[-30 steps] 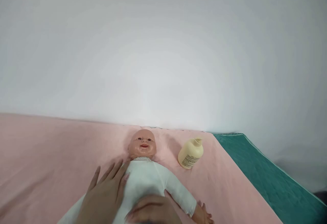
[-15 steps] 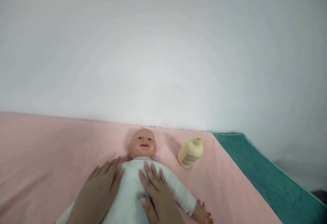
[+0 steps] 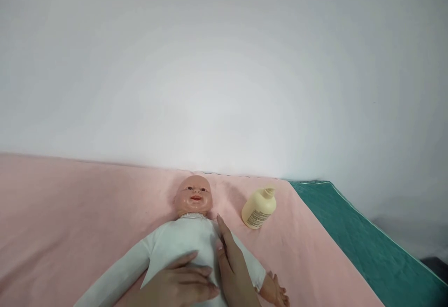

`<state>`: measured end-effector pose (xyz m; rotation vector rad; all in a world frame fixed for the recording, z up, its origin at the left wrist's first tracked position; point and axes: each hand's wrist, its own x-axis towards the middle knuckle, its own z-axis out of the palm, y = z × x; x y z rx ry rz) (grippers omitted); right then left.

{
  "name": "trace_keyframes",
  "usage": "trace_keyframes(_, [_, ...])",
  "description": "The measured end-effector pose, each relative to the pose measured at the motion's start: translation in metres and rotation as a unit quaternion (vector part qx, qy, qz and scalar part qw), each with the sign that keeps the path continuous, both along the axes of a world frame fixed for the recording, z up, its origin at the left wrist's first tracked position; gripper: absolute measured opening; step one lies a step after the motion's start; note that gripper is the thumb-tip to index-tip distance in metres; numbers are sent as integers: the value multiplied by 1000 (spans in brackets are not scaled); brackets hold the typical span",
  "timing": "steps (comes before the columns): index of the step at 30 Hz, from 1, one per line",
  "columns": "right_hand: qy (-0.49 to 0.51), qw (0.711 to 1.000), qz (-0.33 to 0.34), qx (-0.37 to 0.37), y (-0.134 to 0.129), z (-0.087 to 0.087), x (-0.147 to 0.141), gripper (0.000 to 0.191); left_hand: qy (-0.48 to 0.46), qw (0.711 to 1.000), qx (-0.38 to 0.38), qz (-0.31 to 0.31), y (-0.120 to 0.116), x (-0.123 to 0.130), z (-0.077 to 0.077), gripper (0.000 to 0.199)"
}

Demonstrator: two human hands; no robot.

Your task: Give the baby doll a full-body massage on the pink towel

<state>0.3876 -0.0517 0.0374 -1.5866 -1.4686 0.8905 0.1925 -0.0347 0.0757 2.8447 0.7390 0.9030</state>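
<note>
Diffuse, moderate light before me; the wall is palest centrally, dimming toward its corners. Soft shadows fall left of the doll and bottle, whose print blurs. My left hand shades the doll.

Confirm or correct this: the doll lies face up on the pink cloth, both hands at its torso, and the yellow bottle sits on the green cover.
One correction: in the head view, the yellow bottle sits on the pink cloth, not on the green cover. The doll does lie face up, left hand and right hand at its torso.
</note>
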Motion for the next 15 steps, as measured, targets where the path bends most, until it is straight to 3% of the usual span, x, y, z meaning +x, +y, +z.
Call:
trace_keyframes(2, [25,1000,4,10,1,2,-1,58,49,997,16,-50,2,1,0,35])
trace_keyframes(3, [34,999,7,14,1,3,-1,59,57,997,24,-41,4,0,-4,41])
trace_keyframes(7, [49,999,-1,15,0,7,-4,56,35,997,45,56,12,-2,-39,83])
trace_keyframes(9, [47,999,-4,17,-2,9,-5,54,16,990,54,128,15,-2,-60,92])
trace_keyframes(12, [38,999,-9,8,-2,9,-5,53,2,968,48,245,20,-1,-83,88])
trace_keyframes(15, [33,999,-20,11,-2,8,-5,51,23,951,-1,307,25,-4,-85,67])
